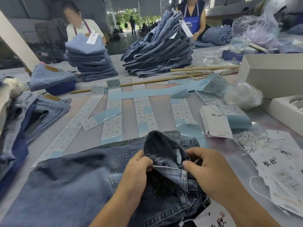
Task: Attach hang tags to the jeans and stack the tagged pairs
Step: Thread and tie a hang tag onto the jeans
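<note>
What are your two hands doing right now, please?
Left hand: grips the jeans waistband.
Right hand: pinches the same waistband near a belt loop.

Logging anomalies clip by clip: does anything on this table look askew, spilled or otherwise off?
The tall jeans pile at the far side leans and slumps, its layers splayed, unlike the squared stack left of it. Hang tags lie scattered at the right edge, while another tag bundle sits neat. Both hands hold the dark jeans normally.
</note>
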A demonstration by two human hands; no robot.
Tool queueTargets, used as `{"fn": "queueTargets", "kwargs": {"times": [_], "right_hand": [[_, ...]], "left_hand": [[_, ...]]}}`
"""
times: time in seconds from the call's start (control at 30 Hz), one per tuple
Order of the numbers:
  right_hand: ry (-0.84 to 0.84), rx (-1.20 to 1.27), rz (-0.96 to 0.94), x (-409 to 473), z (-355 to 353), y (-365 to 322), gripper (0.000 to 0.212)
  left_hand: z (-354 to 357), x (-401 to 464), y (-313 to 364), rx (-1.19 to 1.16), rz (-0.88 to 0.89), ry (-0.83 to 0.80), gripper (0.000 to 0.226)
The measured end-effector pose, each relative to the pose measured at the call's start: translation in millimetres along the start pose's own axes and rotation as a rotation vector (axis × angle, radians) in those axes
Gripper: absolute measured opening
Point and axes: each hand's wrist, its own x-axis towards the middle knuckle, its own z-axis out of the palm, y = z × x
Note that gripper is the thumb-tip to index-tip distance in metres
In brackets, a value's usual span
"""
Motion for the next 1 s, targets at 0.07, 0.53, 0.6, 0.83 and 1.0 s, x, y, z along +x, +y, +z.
{"fn": "queueTargets", "kwargs": {"times": [0.07,0.53,0.6,0.83,1.0], "right_hand": [[-0.012,0.064,-0.029,-2,0,-1,0.017],[-0.159,0.25,-0.197,-6,5,-23,0.024],[-0.141,0.274,-0.178,-5,9,-23,0.025],[0.002,0.362,0.019,3,22,-6,0.027],[0.033,0.262,0.037,3,27,-5,0.022]], "left_hand": [[2,-2,-2,0.029,0.011,-0.003,0.018],[9,-24,14,0.472,0.384,0.049,0.038],[7,-21,14,0.395,0.293,0.011,0.024],[-10,-13,4,-0.055,-0.007,-0.086,0.01],[-13,-14,3,-0.067,-0.02,-0.112,0.012]]}}
